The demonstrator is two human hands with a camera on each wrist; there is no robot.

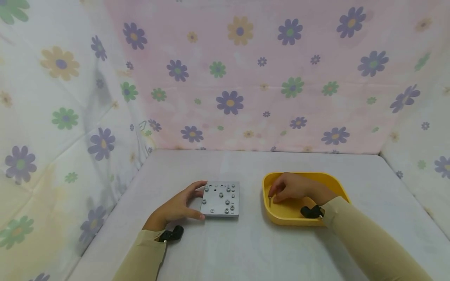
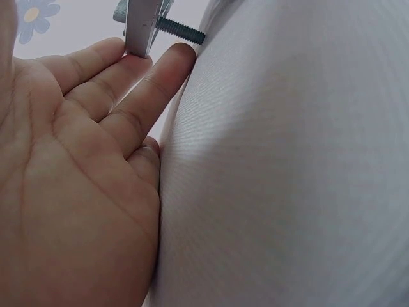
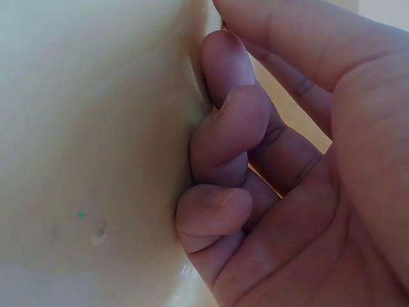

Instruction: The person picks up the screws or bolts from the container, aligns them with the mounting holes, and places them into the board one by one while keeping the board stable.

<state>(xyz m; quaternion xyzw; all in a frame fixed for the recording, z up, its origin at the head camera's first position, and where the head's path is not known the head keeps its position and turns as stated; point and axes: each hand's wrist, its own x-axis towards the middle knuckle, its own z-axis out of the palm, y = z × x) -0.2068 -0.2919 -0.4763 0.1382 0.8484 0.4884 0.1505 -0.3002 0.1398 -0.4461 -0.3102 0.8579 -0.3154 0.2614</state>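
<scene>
A square silver metal plate [image 1: 216,203] with several socket-head screws [image 1: 221,194] in it is on the table. My left hand [image 1: 179,203] grips its left side, the thumb at the near corner and fingers at the far one. In the left wrist view, fingertips touch the plate's edge [image 2: 142,29], and a threaded screw shank [image 2: 182,30] sticks out from its underside. Inside a yellow tray [image 1: 291,221], my right hand [image 1: 293,186] has curled fingers and pinches a small screw [image 1: 270,201] at the fingertips. The right wrist view shows the curled fingers [image 3: 230,125] but hides the screw.
The tray stands to the right of the plate on a white-covered table [image 1: 225,249]. Flower-patterned cloth [image 1: 228,78] hangs behind and on both sides. Small black devices [image 1: 172,233] are worn at both wrists.
</scene>
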